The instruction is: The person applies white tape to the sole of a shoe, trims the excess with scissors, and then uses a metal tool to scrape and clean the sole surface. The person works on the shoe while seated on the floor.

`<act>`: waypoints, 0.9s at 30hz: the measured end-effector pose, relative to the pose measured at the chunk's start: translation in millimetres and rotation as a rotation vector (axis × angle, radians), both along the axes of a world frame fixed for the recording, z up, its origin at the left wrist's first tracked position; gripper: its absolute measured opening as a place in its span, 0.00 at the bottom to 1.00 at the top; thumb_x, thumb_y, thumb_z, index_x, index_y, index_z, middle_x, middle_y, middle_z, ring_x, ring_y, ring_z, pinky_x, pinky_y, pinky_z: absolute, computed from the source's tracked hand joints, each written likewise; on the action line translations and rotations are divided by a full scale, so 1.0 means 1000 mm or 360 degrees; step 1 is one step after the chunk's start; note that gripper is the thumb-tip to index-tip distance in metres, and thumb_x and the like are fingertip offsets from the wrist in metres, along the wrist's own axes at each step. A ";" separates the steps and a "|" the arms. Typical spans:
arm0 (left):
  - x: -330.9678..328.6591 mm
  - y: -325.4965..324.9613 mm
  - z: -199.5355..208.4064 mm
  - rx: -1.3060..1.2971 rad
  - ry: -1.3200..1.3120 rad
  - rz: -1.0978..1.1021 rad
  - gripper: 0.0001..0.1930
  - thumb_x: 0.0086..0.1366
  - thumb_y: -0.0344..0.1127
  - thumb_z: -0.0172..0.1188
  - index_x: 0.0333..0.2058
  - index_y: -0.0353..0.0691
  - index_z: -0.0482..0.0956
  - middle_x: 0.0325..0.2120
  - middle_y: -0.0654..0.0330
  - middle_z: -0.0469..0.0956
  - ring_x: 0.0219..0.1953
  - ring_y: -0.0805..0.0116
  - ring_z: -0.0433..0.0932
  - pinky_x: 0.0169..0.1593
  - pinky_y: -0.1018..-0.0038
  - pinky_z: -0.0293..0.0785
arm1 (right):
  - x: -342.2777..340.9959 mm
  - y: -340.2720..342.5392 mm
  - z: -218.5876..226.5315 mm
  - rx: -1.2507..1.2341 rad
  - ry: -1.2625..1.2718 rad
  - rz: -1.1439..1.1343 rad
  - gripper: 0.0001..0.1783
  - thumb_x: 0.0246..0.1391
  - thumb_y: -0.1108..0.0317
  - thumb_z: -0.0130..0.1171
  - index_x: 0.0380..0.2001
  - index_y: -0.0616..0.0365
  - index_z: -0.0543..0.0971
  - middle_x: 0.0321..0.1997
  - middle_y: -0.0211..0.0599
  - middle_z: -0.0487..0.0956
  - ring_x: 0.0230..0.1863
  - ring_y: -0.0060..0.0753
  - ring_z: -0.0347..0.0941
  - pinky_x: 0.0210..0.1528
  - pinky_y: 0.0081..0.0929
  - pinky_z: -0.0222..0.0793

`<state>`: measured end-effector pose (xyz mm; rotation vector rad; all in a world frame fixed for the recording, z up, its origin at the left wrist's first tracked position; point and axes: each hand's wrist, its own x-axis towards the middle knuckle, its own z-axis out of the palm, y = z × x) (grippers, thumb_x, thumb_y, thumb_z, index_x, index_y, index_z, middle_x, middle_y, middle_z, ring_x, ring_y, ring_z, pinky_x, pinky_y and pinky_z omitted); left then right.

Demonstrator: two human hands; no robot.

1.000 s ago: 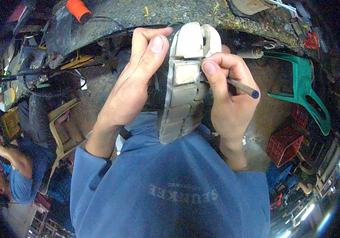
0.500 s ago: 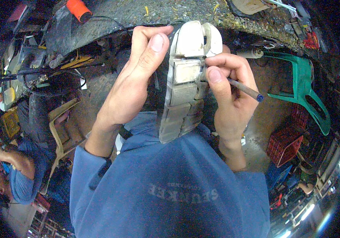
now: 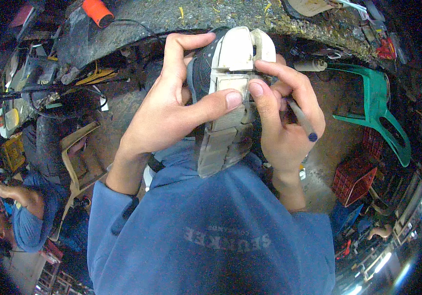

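Note:
A shoe (image 3: 221,140) with a dark upper and a thick, blocky sole is held sole outward in front of my chest. The sole is white at the upper end and worn grey lower down. My left hand (image 3: 164,103) grips it from the side, thumb pressed on the sole and fingers around the dark upper. My right hand (image 3: 289,108) is closed round a slim grey rod (image 3: 300,119) with a blue-tinted end; its tip is hidden, so I cannot tell what tool it is. That hand's thumb and index finger are at the sole's groove.
A rough, dirty workbench (image 3: 142,19) curves along the far side, carrying an orange cylinder (image 3: 98,13) with a cable. To the right are a green plastic chair (image 3: 371,103) and a red crate (image 3: 352,182). Left, a beige chair (image 3: 73,147) stands near another person (image 3: 34,211).
My left thumb has come down across the sole, and more of the dark upper shows. The rod in my right hand has tilted more steeply downward, its blue end shifting left and lower.

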<state>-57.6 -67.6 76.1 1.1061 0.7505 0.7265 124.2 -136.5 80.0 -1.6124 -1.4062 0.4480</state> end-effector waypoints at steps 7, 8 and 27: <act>0.000 0.002 -0.002 0.0052 0.0090 -0.0008 0.40 0.67 0.34 0.72 0.66 0.34 0.52 0.54 0.49 0.75 0.58 0.66 0.75 0.63 0.68 0.71 | -0.004 0.006 -0.014 0.0449 -0.0049 -0.0115 0.05 0.54 0.75 0.72 0.34 0.58 0.85 0.25 0.33 0.80 0.23 0.25 0.71 0.29 0.26 0.68; 0.000 0.002 -0.001 0.0030 0.0090 -0.0010 0.40 0.67 0.34 0.72 0.66 0.34 0.52 0.54 0.49 0.75 0.58 0.66 0.75 0.63 0.68 0.71 | -0.005 0.004 -0.012 0.0374 0.0013 -0.0104 0.05 0.54 0.74 0.72 0.34 0.58 0.85 0.25 0.33 0.80 0.23 0.25 0.70 0.29 0.27 0.67; -0.002 0.002 0.000 -0.0049 0.0021 0.0001 0.38 0.63 0.35 0.63 0.67 0.36 0.54 0.57 0.46 0.72 0.62 0.60 0.70 0.68 0.67 0.61 | -0.016 -0.002 0.002 -0.0131 0.0436 -0.0186 0.04 0.60 0.72 0.69 0.34 0.59 0.83 0.23 0.29 0.79 0.23 0.17 0.70 0.28 0.22 0.66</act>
